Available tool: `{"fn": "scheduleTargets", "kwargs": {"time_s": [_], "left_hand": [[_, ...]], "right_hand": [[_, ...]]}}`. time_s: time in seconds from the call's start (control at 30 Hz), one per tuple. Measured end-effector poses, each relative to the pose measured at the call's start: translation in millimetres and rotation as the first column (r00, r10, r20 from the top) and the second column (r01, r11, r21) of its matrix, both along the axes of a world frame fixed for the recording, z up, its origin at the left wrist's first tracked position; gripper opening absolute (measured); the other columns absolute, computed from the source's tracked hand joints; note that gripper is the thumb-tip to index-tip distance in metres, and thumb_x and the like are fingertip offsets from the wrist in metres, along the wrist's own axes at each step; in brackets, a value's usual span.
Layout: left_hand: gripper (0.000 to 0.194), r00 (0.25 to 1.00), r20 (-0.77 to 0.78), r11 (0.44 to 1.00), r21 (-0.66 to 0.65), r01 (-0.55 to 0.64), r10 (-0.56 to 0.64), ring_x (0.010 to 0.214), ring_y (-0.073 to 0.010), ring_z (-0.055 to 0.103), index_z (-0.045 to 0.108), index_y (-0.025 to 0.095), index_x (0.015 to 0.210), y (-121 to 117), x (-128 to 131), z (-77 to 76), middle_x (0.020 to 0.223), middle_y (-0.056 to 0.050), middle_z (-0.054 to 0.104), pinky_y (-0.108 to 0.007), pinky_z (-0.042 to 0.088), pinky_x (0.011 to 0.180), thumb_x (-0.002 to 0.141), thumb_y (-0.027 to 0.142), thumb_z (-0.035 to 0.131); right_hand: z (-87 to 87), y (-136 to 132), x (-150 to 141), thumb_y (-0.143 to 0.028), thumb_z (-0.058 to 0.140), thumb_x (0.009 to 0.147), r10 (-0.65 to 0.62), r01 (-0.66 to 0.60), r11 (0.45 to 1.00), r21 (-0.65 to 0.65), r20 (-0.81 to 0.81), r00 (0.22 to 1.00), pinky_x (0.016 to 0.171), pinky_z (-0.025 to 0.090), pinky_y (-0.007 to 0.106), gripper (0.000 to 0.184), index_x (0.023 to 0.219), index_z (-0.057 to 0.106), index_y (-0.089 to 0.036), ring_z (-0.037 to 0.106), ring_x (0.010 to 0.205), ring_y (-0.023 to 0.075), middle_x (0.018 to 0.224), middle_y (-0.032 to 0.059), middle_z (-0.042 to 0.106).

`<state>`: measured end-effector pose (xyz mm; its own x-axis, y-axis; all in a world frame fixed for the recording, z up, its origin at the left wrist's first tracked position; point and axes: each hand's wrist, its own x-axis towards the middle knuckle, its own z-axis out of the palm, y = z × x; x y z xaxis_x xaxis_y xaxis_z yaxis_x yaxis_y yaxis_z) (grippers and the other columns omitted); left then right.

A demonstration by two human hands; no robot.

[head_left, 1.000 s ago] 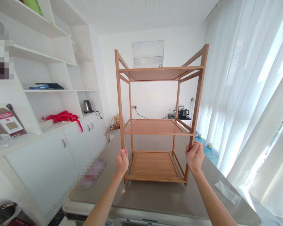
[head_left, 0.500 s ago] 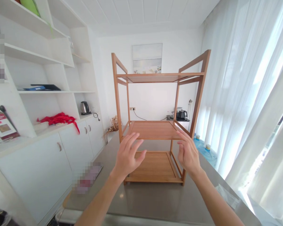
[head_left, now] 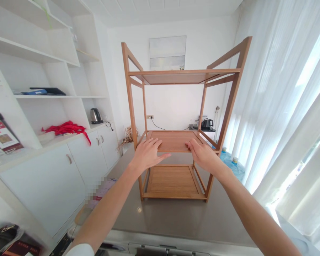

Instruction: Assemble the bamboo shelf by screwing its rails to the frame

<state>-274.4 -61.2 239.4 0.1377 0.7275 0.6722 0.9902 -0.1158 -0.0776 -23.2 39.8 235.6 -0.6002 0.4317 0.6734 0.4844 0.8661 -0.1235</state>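
A three-tier bamboo rack (head_left: 133, 106) stands upright on a grey steel table (head_left: 181, 217), straight ahead of me. My left hand (head_left: 147, 153) lies flat on the front left of the middle shelf (head_left: 173, 139), fingers stretched out. My right hand (head_left: 202, 155) rests flat on the front right of the same shelf, fingers extended too. Neither hand holds anything. The bottom shelf (head_left: 173, 179) and top shelf (head_left: 181, 75) are bare.
White cabinets (head_left: 56, 177) and wall shelves run along the left, with a red cloth (head_left: 65, 128) and a kettle (head_left: 95, 116) on the counter. Sheer curtains (head_left: 282, 106) hang on the right. Water bottles (head_left: 230, 165) stand beyond the table. A second kettle (head_left: 207, 123) sits at the far wall.
Both hands let go of the rack's front posts, opened, and came down flat on the middle shelf. The rack stands a little closer in view.
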Motion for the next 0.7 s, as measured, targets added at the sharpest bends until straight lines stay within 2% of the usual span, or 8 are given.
{"fn": "scheduleTargets", "kwargs": {"time_s": [0.07, 0.13, 0.23, 0.3, 0.33, 0.43, 0.57, 0.7], "left_hand": [[0.066, 1.0, -0.004, 1.0, 0.015, 0.012, -0.012, 0.117, -0.0375, 0.067, 0.068, 0.019, 0.123, -7, 0, -3.7, 0.125, -0.015, 0.072, -0.054, 0.051, 0.105, 0.086, 0.074, 0.062], [0.059, 0.997, 0.014, 0.993, 0.094, 0.076, -0.078, 0.123, -0.0353, 0.064, 0.064, 0.021, 0.129, -17, 3, -22.0, 0.13, -0.015, 0.069, -0.053, 0.049, 0.109, 0.09, 0.065, 0.063], [0.034, 0.972, 0.13, 0.973, 0.15, 0.175, -0.194, 0.12, -0.0299, 0.066, 0.067, 0.023, 0.125, -29, 13, -78.9, 0.124, -0.013, 0.072, -0.05, 0.051, 0.107, 0.102, 0.042, 0.051], [0.039, 0.963, 0.22, 0.97, -0.151, 0.189, -0.154, 0.134, -0.0256, 0.058, 0.063, 0.026, 0.135, -25, 18, -125.7, 0.139, -0.009, 0.066, -0.046, 0.045, 0.117, 0.105, 0.039, 0.043], [0.043, 0.966, 0.239, 0.962, -0.226, 0.153, -0.097, 0.139, -0.0248, 0.054, 0.059, 0.026, 0.142, -18, 18, -147.8, 0.146, -0.008, 0.061, -0.045, 0.041, 0.12, 0.106, 0.04, 0.038], [0.058, 0.968, 0.247, 0.912, -0.404, 0.064, 0.042, 0.153, -0.0305, 0.037, 0.051, 0.02, 0.151, 15, 10, -199.0, 0.162, -0.012, 0.045, -0.053, 0.03, 0.125, 0.107, 0.051, 0.03], [0.077, 0.955, 0.221, 0.807, -0.59, -0.032, 0.199, 0.157, -0.0357, 0.026, 0.043, 0.019, 0.158, 51, -11, -233.0, 0.167, -0.013, 0.032, -0.06, 0.02, 0.127, 0.101, 0.069, 0.026], [0.081, 0.951, 0.196, 0.78, -0.622, -0.069, 0.24, 0.16, -0.0319, 0.016, 0.034, 0.02, 0.162, 56, -17, -247.0, 0.171, -0.009, 0.021, -0.056, 0.01, 0.13, 0.1, 0.07, 0.021]], "right_hand": [[-4.3, -5, 2, -0.034, 0.033, 0.11, 0.049, -0.047, 0.998, 0.037, -0.066, 0.997, 0.081, 0.056, 0.037, 0.029, 0.105, 0.059, -0.021, 0.074, 0.1, 0.0275, 0.106, 0.0128, 0.077], [-20.4, -14, 7, -0.029, 0.033, 0.109, 0.136, -0.115, 0.986, 0.118, -0.199, 0.97, 0.094, 0.056, 0.041, 0.028, 0.116, 0.059, -0.021, 0.069, 0.118, 0.0268, 0.124, 0.013, 0.073], [-71.9, -22, 14, -0.024, 0.034, 0.108, 0.199, -0.172, 0.979, 0.112, -0.307, 0.931, 0.101, 0.055, 0.043, 0.032, 0.131, 0.056, -0.023, 0.066, 0.125, 0.024, 0.134, 0.0119, 0.069], [-117.9, -18, 11, -0.025, 0.033, 0.108, 0.157, -0.171, 0.98, -0.1, -0.13, 0.979, 0.099, 0.057, 0.04, 0.034, 0.13, 0.059, -0.024, 0.07, 0.118, 0.0228, 0.134, 0.0121, 0.07], [-141.1, -13, 7, -0.025, 0.03, 0.108, 0.118, -0.123, 0.973, -0.196, -0.036, 0.992, 0.099, 0.058, 0.04, 0.037, 0.132, 0.058, -0.023, 0.07, 0.118, 0.0225, 0.135, 0.0126, 0.069], [-199.5, 11, -10, -0.023, 0.035, 0.103, 0.075, -0.06, 0.966, -0.251, 0.05, 0.996, 0.104, 0.055, 0.049, 0.04, 0.131, 0.063, -0.014, 0.066, 0.127, 0.0305, 0.131, 0.0196, 0.071], [-244.6, 40, -25, -0.021, 0.033, 0.102, -0.008, 0.041, 0.958, -0.283, 0.115, 0.993, 0.112, 0.046, 0.061, 0.044, 0.131, 0.065, -0.01, 0.057, 0.137, 0.0366, 0.137, 0.0237, 0.066], [-268.7, 47, -24, -0.021, 0.028, 0.104, -0.054, 0.099, 0.948, -0.302, 0.153, 0.987, 0.116, 0.039, 0.063, 0.048, 0.133, 0.063, -0.009, 0.052, 0.141, 0.0368, 0.142, 0.0231, 0.063]]}}
